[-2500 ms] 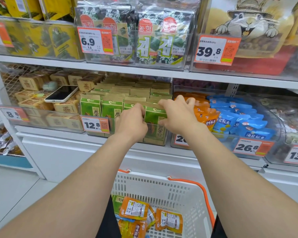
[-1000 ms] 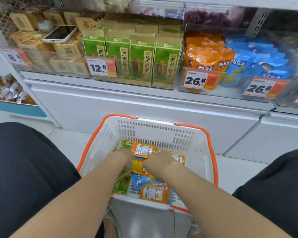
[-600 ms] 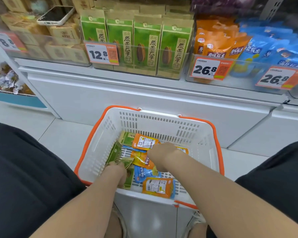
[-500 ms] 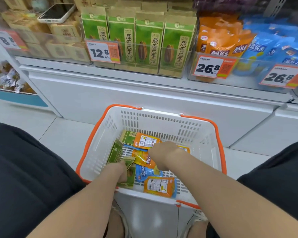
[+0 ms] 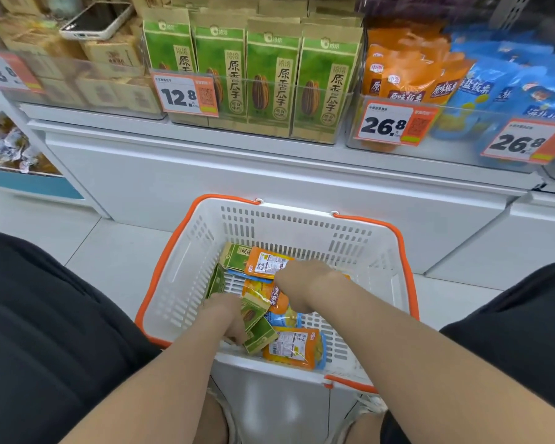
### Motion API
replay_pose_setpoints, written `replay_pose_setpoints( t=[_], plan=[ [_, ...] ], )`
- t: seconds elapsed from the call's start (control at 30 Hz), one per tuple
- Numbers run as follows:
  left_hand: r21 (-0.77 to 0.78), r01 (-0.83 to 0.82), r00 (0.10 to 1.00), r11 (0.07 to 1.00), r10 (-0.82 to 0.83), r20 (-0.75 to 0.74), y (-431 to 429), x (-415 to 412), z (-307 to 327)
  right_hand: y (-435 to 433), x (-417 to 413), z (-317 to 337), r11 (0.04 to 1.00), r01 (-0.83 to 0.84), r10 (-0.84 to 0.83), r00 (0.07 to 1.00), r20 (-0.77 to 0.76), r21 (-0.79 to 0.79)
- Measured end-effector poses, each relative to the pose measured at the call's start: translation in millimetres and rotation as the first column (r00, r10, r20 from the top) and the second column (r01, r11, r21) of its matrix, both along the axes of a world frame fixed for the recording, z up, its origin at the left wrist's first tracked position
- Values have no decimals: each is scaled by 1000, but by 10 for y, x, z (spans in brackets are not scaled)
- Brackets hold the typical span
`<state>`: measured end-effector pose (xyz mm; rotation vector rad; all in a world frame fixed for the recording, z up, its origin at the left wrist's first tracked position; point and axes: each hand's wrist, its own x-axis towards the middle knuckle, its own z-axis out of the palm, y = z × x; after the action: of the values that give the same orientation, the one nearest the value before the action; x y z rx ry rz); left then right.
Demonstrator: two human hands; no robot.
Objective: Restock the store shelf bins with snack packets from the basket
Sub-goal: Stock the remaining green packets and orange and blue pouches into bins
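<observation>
Both hands had dropped from the shelf into the white plastic basket with orange rim (image 5: 186,267). The left hand (image 5: 226,317) gripped green paper seed packets (image 5: 253,312) at the near left, likely the next refill for the clear shelf bin (image 5: 269,129), whose orange price tag (image 5: 186,96) read 12.8 and whose packs read 原香瓜子. The right hand (image 5: 303,283) lay on the orange foil pouches (image 5: 266,265); I couldn't tell its grip. The right bin's tag read 26.8.

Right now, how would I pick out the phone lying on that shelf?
Start at the shelf above the white basket and go to the bin left of the green seed packets. On its tan boxes lies the phone, the only flat, dark-screened, white-edged thing there.
</observation>
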<state>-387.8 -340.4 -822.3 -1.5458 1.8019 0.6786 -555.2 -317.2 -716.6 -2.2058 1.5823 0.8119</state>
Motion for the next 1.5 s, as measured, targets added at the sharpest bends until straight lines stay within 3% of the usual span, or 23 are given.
replay_pose_setpoints(
  t=[0.13,0.27,0.37,0.53,0.63,0.7,0.77,0.83,0.9,1.03,1.17,1.27,1.4,1.5],
  plan=[
    [-129,-20,999,991,15,-41,-130,-86,238,-67,-72,96,999,51,-51,998,21,3],
    [-233,-91,950,968,14,-313,-256,-220,445,-164,-181,244,989,138,-134,988,78,-47],
    [-334,-84,855,939,-104,-508,-335,-327,689,-278,-304,298,972,177,-149,973,176,-152],
    [-339,-216,545,916,-175,-820,-423,-483,1063,-452,-503,470,916,278,-198,941,275,-289],
    [-376,-392,440,840,-188,-878,-446,-527,1261,-522,-642,653,879,442,-284,785,551,-177],
    [-321,-533,354,783,-139,-925,-460,-543,1370,-539,-708,750,840,525,-316,679,662,-137],
    [-178,-649,221,740,-40,-974,-461,-585,1461,-540,-718,815,782,609,-326,582,745,-133],
    [83,-719,1,690,120,-993,-478,-666,1587,-530,-653,887,709,688,-294,493,819,-159],
    [260,-712,-158,653,212,-964,-494,-768,1751,-511,-537,994,623,740,-235,486,842,-253],
    [129,-735,-113,665,68,-991,-441,-913,2150,-457,-306,1359,401,761,-143,602,785,-510],
    [37,-711,-108,702,-57,-992,-513,-979,2524,-516,-268,1708,309,759,111,569,815,-573],
    [-42,-712,-59,701,-120,-991,-682,-933,2752,-655,-354,1931,310,771,200,519,831,-556],
    [-104,-698,22,709,-124,-992,-995,-834,3004,-851,-510,2215,446,748,63,521,851,-491],
    [-113,-656,21,747,-131,-991,-1241,-872,3146,-1026,-577,2394,508,796,46,357,933,-329]
  ],
)
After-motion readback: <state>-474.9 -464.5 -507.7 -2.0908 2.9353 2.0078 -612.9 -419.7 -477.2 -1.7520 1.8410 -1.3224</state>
